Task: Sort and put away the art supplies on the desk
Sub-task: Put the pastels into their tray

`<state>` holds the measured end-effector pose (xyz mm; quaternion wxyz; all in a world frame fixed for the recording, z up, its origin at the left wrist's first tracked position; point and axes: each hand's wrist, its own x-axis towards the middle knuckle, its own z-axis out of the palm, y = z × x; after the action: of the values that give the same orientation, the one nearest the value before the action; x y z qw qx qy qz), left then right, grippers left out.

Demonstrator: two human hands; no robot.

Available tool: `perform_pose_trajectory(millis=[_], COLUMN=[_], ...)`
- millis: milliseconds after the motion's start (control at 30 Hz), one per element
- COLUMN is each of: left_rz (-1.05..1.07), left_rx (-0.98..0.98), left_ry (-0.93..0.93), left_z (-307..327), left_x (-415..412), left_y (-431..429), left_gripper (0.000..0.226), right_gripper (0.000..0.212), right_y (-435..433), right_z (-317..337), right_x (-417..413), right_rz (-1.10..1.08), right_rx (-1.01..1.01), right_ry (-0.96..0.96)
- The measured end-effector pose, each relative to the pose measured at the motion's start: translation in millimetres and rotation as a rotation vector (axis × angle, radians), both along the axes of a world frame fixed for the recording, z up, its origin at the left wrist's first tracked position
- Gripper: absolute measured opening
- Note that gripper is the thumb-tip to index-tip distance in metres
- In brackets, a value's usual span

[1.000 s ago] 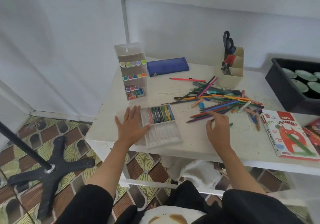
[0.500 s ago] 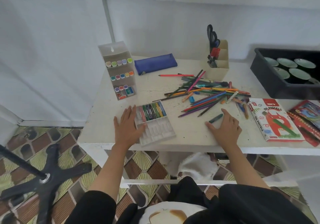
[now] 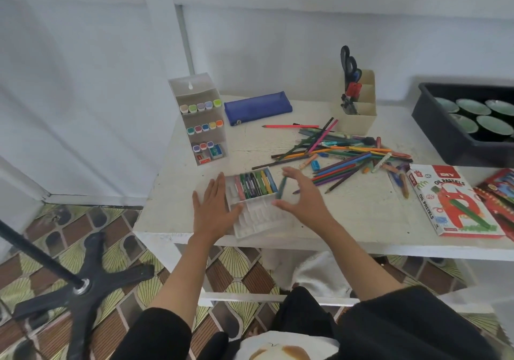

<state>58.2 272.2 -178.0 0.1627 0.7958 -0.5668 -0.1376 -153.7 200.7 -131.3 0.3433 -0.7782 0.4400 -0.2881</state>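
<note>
A white plastic pastel tray (image 3: 258, 215) lies near the desk's front edge, its far row holding several coloured oil pastels (image 3: 256, 183). My left hand (image 3: 214, 209) rests flat against the tray's left side, fingers spread. My right hand (image 3: 300, 195) hovers at the tray's right edge and pinches a teal-green pastel (image 3: 281, 187) between thumb and fingers. A heap of coloured pencils and loose pastels (image 3: 347, 156) lies to the right on the white desk (image 3: 361, 218).
A marker organiser (image 3: 201, 120) and a blue pencil case (image 3: 257, 106) stand at the back left. A cream holder with scissors (image 3: 356, 104) is behind the heap. An oil pastels box (image 3: 453, 201) and a black bin of lids (image 3: 467, 120) are right. A black stand base (image 3: 80, 284) sits on the floor.
My right hand picked the teal-green pastel off the desk and carried it left to the tray. My left hand stayed on the tray's left side.
</note>
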Motion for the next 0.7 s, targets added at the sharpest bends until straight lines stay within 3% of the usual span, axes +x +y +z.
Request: perform_pose_trajectory(millis=[133, 267, 433, 700], left_rz=[-0.015, -0.019, -0.023, -0.033], left_rx=[0.008, -0.028, -0.037, -0.026], left_ry=[0.022, 0.021, 0.012, 0.015], left_z=[-1, 1, 2, 4], left_x=[2, 1, 0, 3], left_y=[-1, 1, 1, 0], left_gripper=[0.095, 0.101, 0.099, 0.106], right_gripper=[0.078, 0.08, 0.072, 0.073], right_y=[-17, -27, -31, -36], right_z=[4, 7, 5, 6], right_x=[53, 83, 91, 90], right_rz=[0.275, 0.4, 0.464, 0.424], right_rx=[-0.04, -0.047, -0.044, -0.07], right_ry=[0.108, 0.319, 0.523, 0.518])
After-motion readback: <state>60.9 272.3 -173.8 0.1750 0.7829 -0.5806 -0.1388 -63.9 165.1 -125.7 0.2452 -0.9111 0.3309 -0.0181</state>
